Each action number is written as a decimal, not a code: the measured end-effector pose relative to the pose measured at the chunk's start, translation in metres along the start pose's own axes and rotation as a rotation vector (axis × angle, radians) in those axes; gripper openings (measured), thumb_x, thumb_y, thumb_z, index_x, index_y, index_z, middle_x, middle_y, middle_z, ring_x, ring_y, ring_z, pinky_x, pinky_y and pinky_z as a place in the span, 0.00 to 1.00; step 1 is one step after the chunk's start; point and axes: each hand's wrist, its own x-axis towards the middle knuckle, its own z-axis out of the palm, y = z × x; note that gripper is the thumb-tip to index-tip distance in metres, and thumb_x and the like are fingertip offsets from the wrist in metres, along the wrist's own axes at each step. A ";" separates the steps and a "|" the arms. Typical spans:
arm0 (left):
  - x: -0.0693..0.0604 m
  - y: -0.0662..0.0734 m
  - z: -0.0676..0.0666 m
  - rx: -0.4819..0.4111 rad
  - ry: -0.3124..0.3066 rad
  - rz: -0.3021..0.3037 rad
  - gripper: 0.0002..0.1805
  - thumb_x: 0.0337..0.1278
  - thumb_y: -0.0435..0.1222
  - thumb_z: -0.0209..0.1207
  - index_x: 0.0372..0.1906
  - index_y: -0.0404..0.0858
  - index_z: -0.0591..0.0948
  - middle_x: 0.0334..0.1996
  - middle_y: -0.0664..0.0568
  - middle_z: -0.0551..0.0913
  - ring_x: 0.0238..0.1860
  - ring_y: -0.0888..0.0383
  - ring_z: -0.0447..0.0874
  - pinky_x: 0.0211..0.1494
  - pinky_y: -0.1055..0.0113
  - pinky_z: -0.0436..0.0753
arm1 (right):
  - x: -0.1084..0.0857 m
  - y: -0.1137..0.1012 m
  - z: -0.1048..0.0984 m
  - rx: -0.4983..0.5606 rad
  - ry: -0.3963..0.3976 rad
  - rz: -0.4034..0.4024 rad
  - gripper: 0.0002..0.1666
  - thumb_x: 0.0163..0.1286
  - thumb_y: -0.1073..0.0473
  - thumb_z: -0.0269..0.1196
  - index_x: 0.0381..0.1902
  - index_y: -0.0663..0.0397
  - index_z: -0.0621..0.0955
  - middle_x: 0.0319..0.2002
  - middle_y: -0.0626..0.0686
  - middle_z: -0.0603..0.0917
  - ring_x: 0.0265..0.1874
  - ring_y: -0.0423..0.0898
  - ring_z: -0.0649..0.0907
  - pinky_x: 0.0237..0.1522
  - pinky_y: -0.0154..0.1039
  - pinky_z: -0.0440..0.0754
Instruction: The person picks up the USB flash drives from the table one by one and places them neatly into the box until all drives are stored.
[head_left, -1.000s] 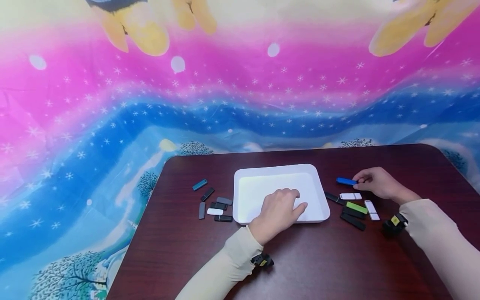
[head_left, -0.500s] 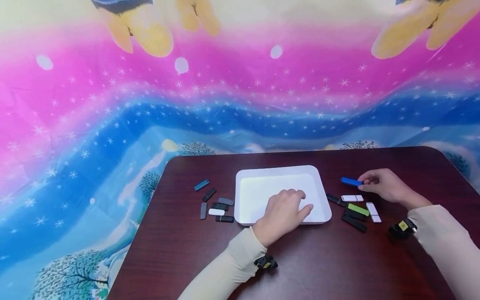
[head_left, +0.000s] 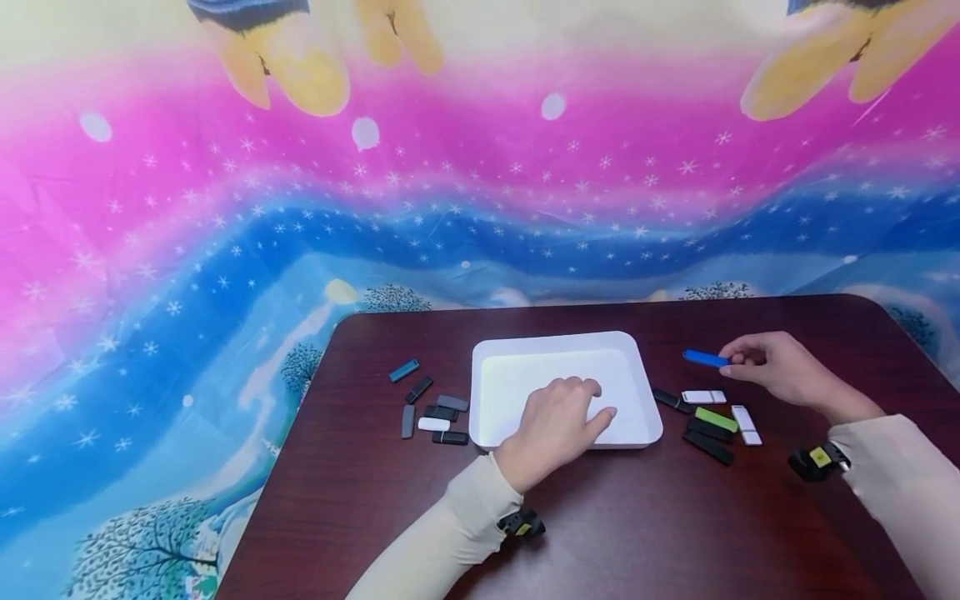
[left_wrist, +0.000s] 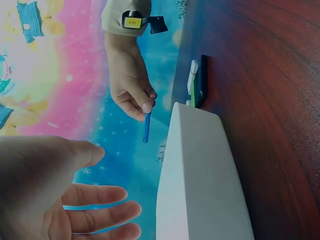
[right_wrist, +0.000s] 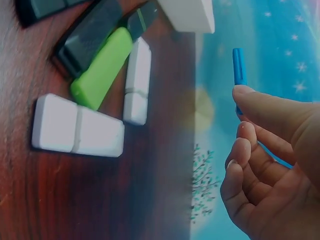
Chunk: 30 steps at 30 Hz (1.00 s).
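Currently the right hand (head_left: 791, 368) is pinching a blue USB stick (head_left: 703, 357) above the table's (head_left: 720, 517) right side; a firm pinch should be steadying it. The left hand (head_left: 557, 421), relaxed and empty, is hovering over the white tray (head_left: 506, 383), height unclear.

Right hand (left_wrist: 130, 84) pinching blue stick (left_wrist: 146, 129), white tray (left_wrist: 207, 172)

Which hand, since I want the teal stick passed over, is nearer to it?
Left. The left hand is over the white tray, right of the teal stick; the right hand is farther right, past the tray, pinching a blue stick.
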 end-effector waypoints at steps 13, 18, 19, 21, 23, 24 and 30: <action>-0.004 -0.008 -0.012 -0.021 0.037 -0.024 0.18 0.67 0.54 0.60 0.50 0.48 0.87 0.39 0.57 0.90 0.36 0.60 0.86 0.26 0.72 0.76 | 0.001 -0.035 -0.008 -0.029 0.068 -0.076 0.08 0.65 0.63 0.71 0.41 0.59 0.86 0.29 0.49 0.81 0.25 0.37 0.75 0.27 0.33 0.71; -0.008 -0.012 -0.016 -0.017 0.033 -0.031 0.18 0.68 0.54 0.59 0.50 0.48 0.87 0.40 0.57 0.90 0.37 0.60 0.87 0.27 0.71 0.77 | 0.003 -0.050 -0.007 -0.033 0.083 -0.112 0.07 0.63 0.65 0.71 0.40 0.59 0.86 0.29 0.49 0.82 0.25 0.35 0.76 0.28 0.32 0.74; -0.009 -0.013 -0.016 -0.013 0.033 -0.034 0.18 0.68 0.54 0.59 0.50 0.48 0.87 0.40 0.57 0.90 0.38 0.60 0.87 0.27 0.70 0.78 | 0.003 -0.053 -0.007 -0.031 0.085 -0.122 0.07 0.63 0.65 0.71 0.40 0.59 0.86 0.28 0.49 0.82 0.25 0.35 0.76 0.27 0.32 0.74; -0.010 -0.015 -0.017 -0.010 0.034 -0.037 0.19 0.68 0.54 0.59 0.50 0.48 0.87 0.40 0.57 0.90 0.38 0.59 0.87 0.28 0.70 0.79 | 0.003 -0.057 -0.007 -0.032 0.089 -0.136 0.07 0.62 0.66 0.72 0.39 0.59 0.86 0.28 0.49 0.82 0.25 0.35 0.76 0.28 0.31 0.75; -0.011 -0.017 -0.017 -0.005 0.033 -0.039 0.19 0.68 0.55 0.59 0.50 0.48 0.86 0.41 0.57 0.90 0.38 0.59 0.87 0.29 0.69 0.79 | 0.004 -0.061 -0.006 -0.036 0.095 -0.144 0.08 0.62 0.66 0.72 0.39 0.59 0.86 0.28 0.49 0.82 0.25 0.34 0.76 0.28 0.31 0.75; -0.012 -0.018 -0.017 -0.004 0.034 -0.040 0.19 0.68 0.55 0.59 0.50 0.48 0.86 0.41 0.57 0.90 0.39 0.59 0.87 0.29 0.69 0.80 | 0.004 -0.063 -0.006 -0.038 0.095 -0.146 0.08 0.62 0.66 0.72 0.39 0.59 0.86 0.28 0.49 0.82 0.25 0.34 0.76 0.28 0.31 0.75; -0.014 -0.026 -0.018 -0.007 0.046 -0.060 0.19 0.68 0.55 0.59 0.50 0.48 0.86 0.41 0.57 0.90 0.39 0.58 0.87 0.30 0.67 0.80 | 0.005 -0.071 -0.004 -0.043 0.087 -0.146 0.08 0.62 0.65 0.72 0.39 0.58 0.86 0.28 0.50 0.82 0.25 0.35 0.76 0.27 0.31 0.75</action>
